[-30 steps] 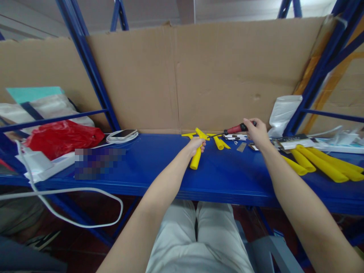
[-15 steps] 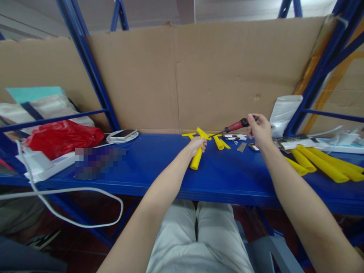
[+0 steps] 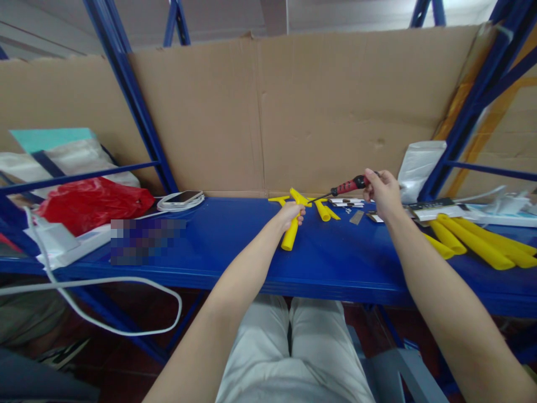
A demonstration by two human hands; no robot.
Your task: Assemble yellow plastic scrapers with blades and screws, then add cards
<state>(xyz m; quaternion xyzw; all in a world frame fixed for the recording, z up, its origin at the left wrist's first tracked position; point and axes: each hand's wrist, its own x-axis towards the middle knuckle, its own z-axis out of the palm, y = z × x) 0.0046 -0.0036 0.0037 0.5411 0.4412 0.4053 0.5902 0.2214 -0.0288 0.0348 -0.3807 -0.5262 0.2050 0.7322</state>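
Observation:
My left hand [image 3: 292, 214] is wrapped round the handle of a yellow plastic scraper [image 3: 288, 239], its wide head pointing away from me. The fingers of my right hand [image 3: 381, 189] pinch the black end of a red and black screwdriver [image 3: 347, 186]. Its dark shaft slants down to the left, with the tip at the scraper's head; whether it sits on a screw is too small to tell. Just behind lie more yellow scraper pieces [image 3: 323, 211]. A small metal blade [image 3: 356, 217] and tiny screws [image 3: 348, 210] rest on the blue shelf [image 3: 235, 235] between my hands.
Several yellow handles [image 3: 478, 242] lie at the right, beside small boxes [image 3: 440, 209] and a silver pouch [image 3: 420, 168]. At the left are a phone [image 3: 184, 197] on a coiled white cable, a red bag [image 3: 94, 202] and a power strip [image 3: 81, 246]. Cardboard [image 3: 314, 112] walls the back.
The screwdriver's handle has turned a little about its own axis, and my right fingers have shifted slightly. My left hand and the scraper have stayed nearly still.

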